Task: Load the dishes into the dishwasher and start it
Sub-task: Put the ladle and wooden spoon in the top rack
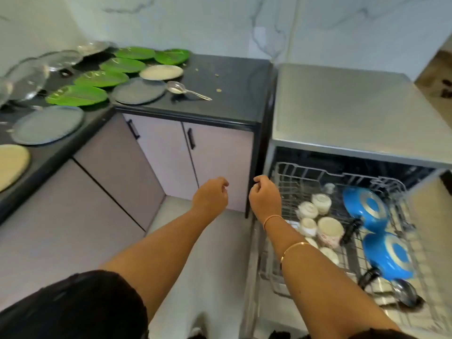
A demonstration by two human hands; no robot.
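— Two blue round pans with black handles (376, 231) already sit in the pulled-out grey wire lower rack (288, 177) of the open dishwasher (354, 111); beside them stand several pale ceramic cups, upturned (318, 216).

— So how much is left, would you say?

— Most of it, I'd judge; the dark stone counter (232, 94) carries five green leaf-shaped plates (101, 78), round grey plates (138, 90), a cream plate (161, 71), clear glass plates (61, 59) at the far left, and a metal spoon (186, 90); none of these is in the rack yet.

— And the hands?

— Both empty; the left hand (211, 198) hangs in front of the pale cabinet doors (190, 157), fingers loosely curled on nothing; the right hand (264, 195) hovers by the rack's near left corner, fingers likewise curled inward, holding nothing, not clearly touching the wire.

— Then the start?

— Far off, I think; the counter needs clearing, the rack pushing in, the door shutting; the controls are not visible.
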